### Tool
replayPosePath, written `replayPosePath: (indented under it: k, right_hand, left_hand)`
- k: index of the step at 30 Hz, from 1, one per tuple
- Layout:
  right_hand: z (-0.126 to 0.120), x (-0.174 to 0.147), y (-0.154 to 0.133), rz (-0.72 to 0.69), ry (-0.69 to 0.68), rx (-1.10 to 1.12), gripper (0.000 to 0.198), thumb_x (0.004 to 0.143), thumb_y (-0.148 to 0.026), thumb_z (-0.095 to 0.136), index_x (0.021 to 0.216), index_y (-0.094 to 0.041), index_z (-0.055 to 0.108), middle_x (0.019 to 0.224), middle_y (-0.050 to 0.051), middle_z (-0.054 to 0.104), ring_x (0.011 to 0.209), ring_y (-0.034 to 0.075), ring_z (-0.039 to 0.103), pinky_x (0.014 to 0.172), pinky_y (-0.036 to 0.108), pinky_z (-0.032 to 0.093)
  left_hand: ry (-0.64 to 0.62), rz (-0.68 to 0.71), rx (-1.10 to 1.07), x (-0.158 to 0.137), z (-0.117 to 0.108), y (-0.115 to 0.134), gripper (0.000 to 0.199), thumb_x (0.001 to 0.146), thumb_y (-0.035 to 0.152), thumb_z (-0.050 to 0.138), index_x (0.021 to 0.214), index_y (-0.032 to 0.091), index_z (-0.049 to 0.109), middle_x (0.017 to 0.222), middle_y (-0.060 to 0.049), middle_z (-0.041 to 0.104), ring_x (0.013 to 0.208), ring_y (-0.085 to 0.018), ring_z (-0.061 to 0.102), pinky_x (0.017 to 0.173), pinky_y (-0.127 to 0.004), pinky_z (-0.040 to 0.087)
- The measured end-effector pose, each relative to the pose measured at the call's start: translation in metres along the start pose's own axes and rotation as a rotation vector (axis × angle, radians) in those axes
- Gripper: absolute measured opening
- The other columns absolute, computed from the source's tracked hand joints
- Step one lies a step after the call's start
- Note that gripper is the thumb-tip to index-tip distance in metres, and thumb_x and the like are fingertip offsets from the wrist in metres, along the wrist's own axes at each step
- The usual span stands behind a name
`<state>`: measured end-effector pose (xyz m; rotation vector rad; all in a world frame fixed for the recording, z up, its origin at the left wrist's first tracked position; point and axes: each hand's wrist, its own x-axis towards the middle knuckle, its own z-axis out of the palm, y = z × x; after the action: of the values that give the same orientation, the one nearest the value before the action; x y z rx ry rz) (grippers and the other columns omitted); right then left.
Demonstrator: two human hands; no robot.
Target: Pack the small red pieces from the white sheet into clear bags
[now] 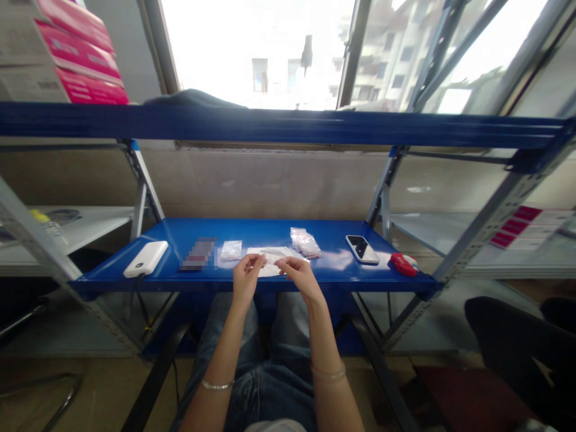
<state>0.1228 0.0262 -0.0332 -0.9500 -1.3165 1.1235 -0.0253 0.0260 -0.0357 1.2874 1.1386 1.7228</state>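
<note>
**Left hand [246, 273] and right hand [297, 271] pinch close together over a white sheet [271, 252]**

In the middle of the frame, each hand has its thumb and forefinger brought together at the tips; the two pinches face each other, just apart. Whatever sits between the fingertips is too small to make out. The white sheet, paper or film, lies under and behind them on the blue tabletop [265, 228], near its front edge.

By the look of it, the step in hand is fine fingertip work on something small, with both hands sharing it. The next move likely calls for light, steady pressure from both pinches, kept above the sheet so that anything dropped lands on it.

Just left of the sheet lies a clear packet [231, 251]; it seems to hold something pale, though glare hides what. Just right and a little farther back, overlapping packets [306, 243] lie together, with small reddish bits showing along the lower edge.

Farther out, left of centre, is a dark blurred item [198, 254], then a white power bank [146, 259] with a cable [141, 300] hanging over the edge. Right of centre lie a phone [362, 249] and, near the corner, a red object [403, 264] of unclear kind. At the upper left of the frame, pink-and-white boxes [81, 51] are stacked; their contents are hidden.
</note>
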Motion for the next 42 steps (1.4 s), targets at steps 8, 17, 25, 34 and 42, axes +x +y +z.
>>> replayPosePath:
  k: [8, 17, 25, 34, 42]
  right_hand:
    - [-0.0002, 0.0045, 0.0059, -0.015, 0.035, -0.001, 0.027, 0.063, -0.045, 0.072, 0.065, -0.019, 0.066, 0.062, 0.0, 0.06, 0.06, 0.013, 0.05, 0.059, 0.026, 0.037]
    - [-0.0011, 0.0016, 0.0045, -0.017, 0.02, -0.036, 0.03, 0.067, -0.048, 0.069, 0.066, -0.018, 0.066, 0.063, 0.001, 0.061, 0.063, 0.015, 0.052, 0.061, 0.026, 0.038]
    - [-0.0027, 0.0018, 0.0041, -0.041, -0.014, -0.028, 0.025, 0.066, -0.043, 0.071, 0.071, -0.018, 0.07, 0.074, 0.004, 0.067, 0.068, 0.016, 0.054, 0.066, 0.028, 0.04]
    - [-0.0051, 0.0009, 0.0023, -0.045, -0.009, -0.04, 0.03, 0.064, -0.044, 0.071, 0.071, -0.015, 0.069, 0.073, 0.004, 0.067, 0.071, 0.016, 0.057, 0.07, 0.029, 0.043]
    - [-0.005, -0.0021, -0.0024, -0.067, -0.027, -0.033, 0.023, 0.066, -0.039, 0.071, 0.072, -0.017, 0.07, 0.076, 0.004, 0.07, 0.076, 0.018, 0.06, 0.075, 0.031, 0.044]
  left_hand:
    - [-0.178, -0.045, 0.062, 0.0027, -0.0022, -0.0026, 0.021, 0.065, 0.037, 0.069, 0.07, 0.017, 0.068, 0.069, -0.003, 0.068, 0.067, -0.017, 0.062, 0.061, -0.025, 0.046]
    - [-0.21, -0.033, 0.017, 0.0, 0.0002, 0.0017, 0.017, 0.068, 0.035, 0.066, 0.068, 0.018, 0.067, 0.069, -0.002, 0.067, 0.066, -0.015, 0.06, 0.067, -0.026, 0.046]
    - [-0.243, -0.052, 0.048, -0.001, 0.0009, -0.0012, 0.019, 0.068, 0.036, 0.068, 0.071, 0.018, 0.067, 0.069, -0.001, 0.065, 0.065, -0.014, 0.06, 0.06, -0.024, 0.044]
    - [-0.234, -0.076, 0.071, -0.0003, -0.0026, 0.0007, 0.023, 0.067, 0.038, 0.069, 0.071, 0.016, 0.063, 0.065, 0.001, 0.062, 0.063, -0.014, 0.06, 0.06, -0.023, 0.043]
    - [-0.271, -0.071, 0.06, -0.002, 0.0012, -0.0004, 0.022, 0.066, 0.037, 0.07, 0.071, 0.016, 0.066, 0.066, 0.0, 0.064, 0.064, -0.014, 0.061, 0.062, -0.025, 0.045]
